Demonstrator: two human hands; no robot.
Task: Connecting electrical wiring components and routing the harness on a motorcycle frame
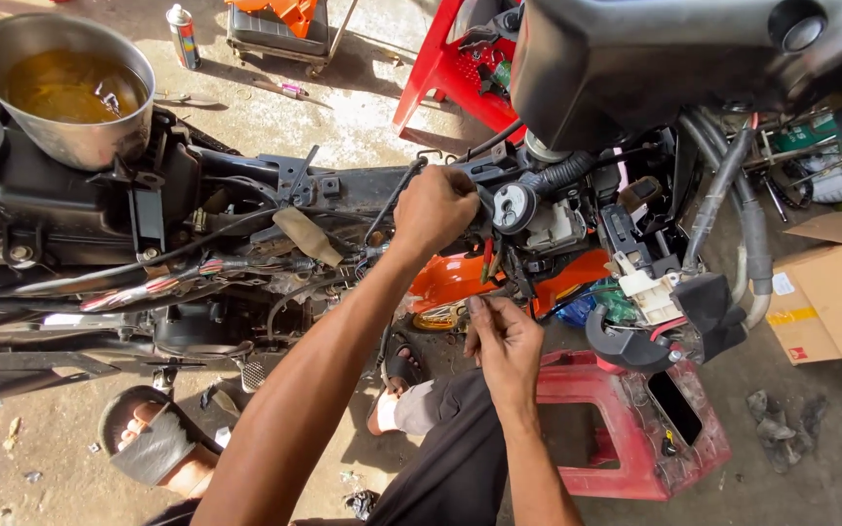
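Stripped motorcycle frame (246, 185), covers off, wiring exposed. Left hand (436, 207) closed on carburetor (523, 209); right hand (502, 341) pinching something small, unidentifiable. Reassembly outstanding.

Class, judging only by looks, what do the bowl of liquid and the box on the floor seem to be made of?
Bowl: probably stainless steel or aluminium; its dull silver wall shows soft reflections. Box: corrugated cardboard, matte brown, with folded open flaps.

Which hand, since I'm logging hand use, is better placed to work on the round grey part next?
Probably the left hand: it is clenched right beside the round grey part. The right hand hangs lower, apart.
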